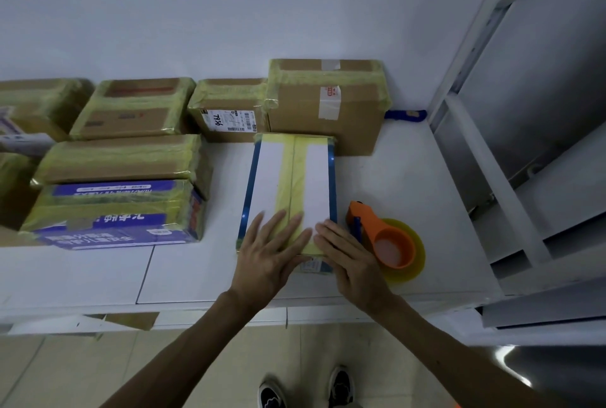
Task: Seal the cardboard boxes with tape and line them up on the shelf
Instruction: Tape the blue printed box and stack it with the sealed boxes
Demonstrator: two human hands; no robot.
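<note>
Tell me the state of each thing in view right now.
white box: closed, yellow tape along its centre seam.
left hand: open, flat on the box top.
right hand: open, fingers on the tape's near end.
tape dispenser: lying beside the box, unheld.
brown boxes: taped, against the wall.

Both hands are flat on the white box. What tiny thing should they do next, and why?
Probably press the near end of the yellow tape down over the front edge of the white box. The left hand and right hand lie flat there, the strip already covers the seam, and the tape dispenser sits aside.
</note>
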